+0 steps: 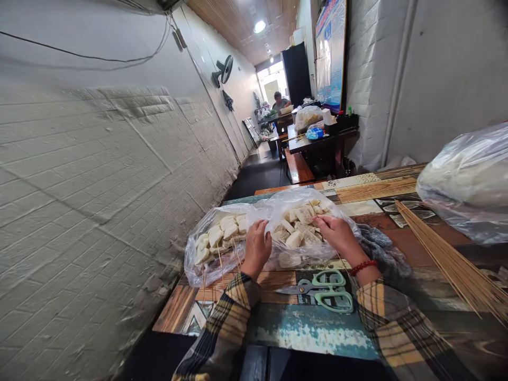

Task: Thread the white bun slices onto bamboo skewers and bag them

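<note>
My left hand [257, 247] is curled closed at the middle of a clear plastic bag [206, 264] full of pale food pieces [222, 233], some of them on thin bamboo sticks. What the fingers grip is hidden. My right hand [337, 233] rests on the right heap of loose pale pieces [299, 227], fingers bent around one piece and a skewer. A red bead bracelet sits on the right wrist. Both sleeves are plaid.
Green-handled scissors [323, 291] lie on the patterned table [301, 328] just in front of my hands. A bundle of bamboo skewers [448, 259] fans out at right, below a large filled plastic bag [468, 180]. A grey cloth [381, 248] lies beside my right wrist. A person sits far down the room.
</note>
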`<action>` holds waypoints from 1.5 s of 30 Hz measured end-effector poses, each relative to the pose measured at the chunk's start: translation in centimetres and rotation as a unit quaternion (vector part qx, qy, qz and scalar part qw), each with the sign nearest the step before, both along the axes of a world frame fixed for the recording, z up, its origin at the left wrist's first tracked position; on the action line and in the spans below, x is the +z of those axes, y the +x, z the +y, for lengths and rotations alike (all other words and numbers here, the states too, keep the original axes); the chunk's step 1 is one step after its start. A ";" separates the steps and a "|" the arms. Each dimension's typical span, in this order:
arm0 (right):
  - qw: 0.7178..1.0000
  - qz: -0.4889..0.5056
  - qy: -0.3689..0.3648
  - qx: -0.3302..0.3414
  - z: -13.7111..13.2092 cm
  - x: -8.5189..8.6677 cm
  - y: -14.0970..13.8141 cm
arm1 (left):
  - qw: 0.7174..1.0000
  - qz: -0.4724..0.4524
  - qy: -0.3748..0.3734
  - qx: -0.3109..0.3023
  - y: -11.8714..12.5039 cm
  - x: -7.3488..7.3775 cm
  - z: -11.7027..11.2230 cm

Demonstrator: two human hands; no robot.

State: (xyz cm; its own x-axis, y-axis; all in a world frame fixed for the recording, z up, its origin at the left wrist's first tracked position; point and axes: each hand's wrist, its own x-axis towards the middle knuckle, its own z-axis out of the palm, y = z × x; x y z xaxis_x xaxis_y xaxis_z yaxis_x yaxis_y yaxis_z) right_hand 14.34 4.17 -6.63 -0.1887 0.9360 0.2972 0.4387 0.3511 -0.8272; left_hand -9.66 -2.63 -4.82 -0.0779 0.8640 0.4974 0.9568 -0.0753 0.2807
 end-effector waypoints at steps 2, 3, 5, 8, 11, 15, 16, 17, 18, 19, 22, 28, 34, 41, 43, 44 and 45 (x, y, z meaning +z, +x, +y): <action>1.000 -0.010 -0.004 -0.007 0.2 -0.2 0.1 | 0.999 -0.014 0.027 -0.010 1.9 0.7 -0.5; 1.000 -0.013 -0.006 -0.009 0.2 -0.2 0.1 | 1.000 -0.021 0.008 -0.020 2.7 1.0 -0.7; 1.000 -0.013 -0.011 -0.013 0.2 -0.3 0.1 | 0.999 -0.018 -0.037 -0.022 4.1 1.2 -0.7; 1.000 -0.005 -0.015 -0.013 0.2 -0.3 -0.1 | 0.997 -0.005 -0.082 -0.011 4.8 0.8 -0.8; 1.000 0.003 -0.021 -0.013 0.2 -0.4 -0.2 | 0.996 -0.004 -0.084 -0.013 4.8 0.2 -1.3; 0.999 0.003 -0.031 -0.010 0.0 -0.4 -0.5 | 0.996 0.001 -0.073 -0.052 4.9 -0.3 -2.1; 0.999 0.001 -0.033 -0.008 -0.1 -0.4 -0.6 | 0.995 -0.008 -0.070 -0.066 5.0 -0.4 -2.1; 0.999 -0.003 -0.035 -0.006 -0.2 -0.4 -0.6 | 0.994 -0.026 -0.068 -0.082 5.0 -0.5 -2.2; 0.999 -0.007 -0.036 -0.004 -0.3 -0.4 -0.7 | 0.992 -0.051 -0.066 -0.097 5.1 -0.7 -2.2; 0.999 -0.011 -0.037 -0.002 -0.3 -0.4 -0.7 | 0.988 -0.081 -0.063 -0.113 5.1 -0.9 -2.1; 0.999 -0.025 -0.040 -0.002 -0.4 -0.6 -0.8 | 0.970 -0.192 -0.048 -0.141 5.2 -1.3 -1.9; 0.997 -0.067 -0.042 -0.008 -0.8 -1.1 -1.2 | 0.832 -0.534 -0.047 -0.144 4.5 -1.2 -1.1; 0.993 -0.100 -0.060 -0.014 -3.2 -1.4 -0.4 | 0.762 -0.632 -0.021 -0.139 3.7 -1.4 -0.2; 0.991 -0.102 -0.081 0.034 -7.7 -2.1 0.6 | 0.902 -0.416 -0.015 -0.113 4.0 -1.9 -0.1; 0.991 -0.101 -0.080 0.043 -8.1 -1.9 0.6 | 0.932 -0.346 -0.017 -0.108 4.1 -2.0 -0.2; 0.991 -0.097 -0.079 0.042 -8.1 -1.7 0.7 | 0.941 -0.321 -0.015 -0.107 4.1 -2.1 -0.1; 0.992 -0.091 -0.073 0.037 -7.8 -1.3 0.8 | 0.946 -0.305 -0.010 -0.106 4.0 -2.3 -0.1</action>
State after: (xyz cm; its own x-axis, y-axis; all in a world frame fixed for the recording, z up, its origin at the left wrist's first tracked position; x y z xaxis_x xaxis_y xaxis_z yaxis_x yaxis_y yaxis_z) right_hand 15.10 -3.59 -7.92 -0.2959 0.9485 0.1132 0.5638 0.2690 -0.7809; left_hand -5.61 -2.73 -7.08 -0.1699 0.9009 0.3994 0.5796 -0.2365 0.7798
